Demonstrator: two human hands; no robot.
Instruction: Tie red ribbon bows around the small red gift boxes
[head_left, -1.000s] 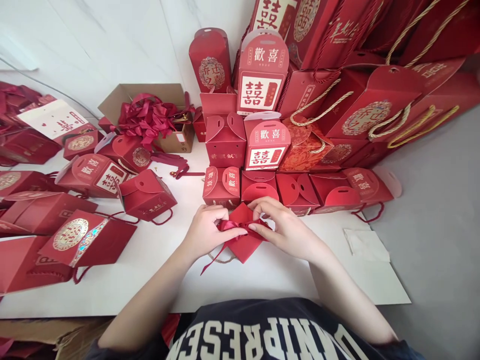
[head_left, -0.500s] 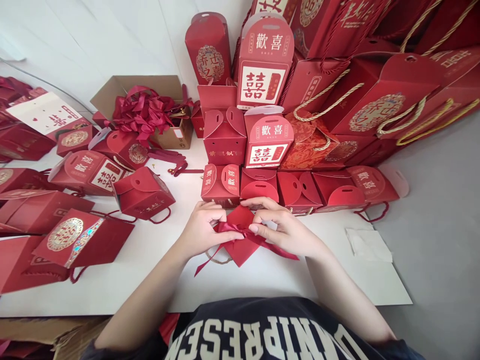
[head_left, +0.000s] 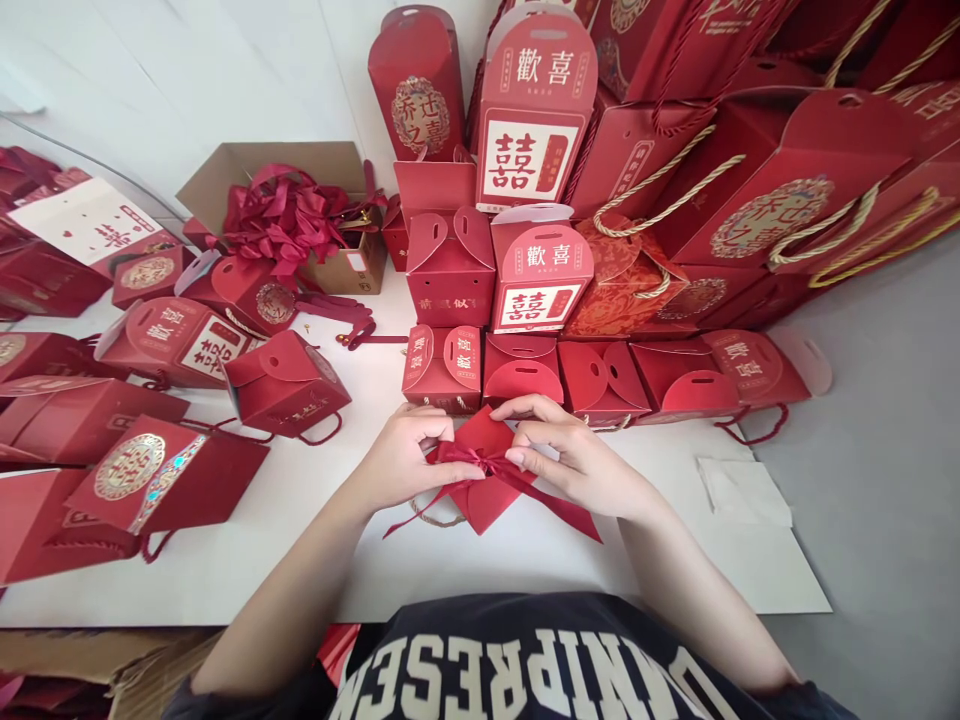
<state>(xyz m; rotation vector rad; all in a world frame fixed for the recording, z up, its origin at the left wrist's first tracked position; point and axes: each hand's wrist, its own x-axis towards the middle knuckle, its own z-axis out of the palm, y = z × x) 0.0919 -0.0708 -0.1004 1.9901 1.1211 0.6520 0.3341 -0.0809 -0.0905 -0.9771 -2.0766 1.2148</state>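
Note:
A small red box stands at the table's front middle, with a dark red ribbon tied in a bow on its top. From the left, my left hand pinches a loop of the bow between thumb and fingers. On the other side, my right hand has its thumb and fingers closed at the bow's right part, beside the knot. Two ribbon tails hang out, one to each side. A pale cord handle shows at the box's lower left.
Red gift boxes stand in rows and stacks behind my hands. More boxes lie at the left. An open cardboard box holds a heap of ribbons. A white tissue lies at the right.
The bow's knot looks tighter and narrower. My right hand has shifted slightly right, and the ribbon tails reach slightly farther out. The camera view has moved a little.

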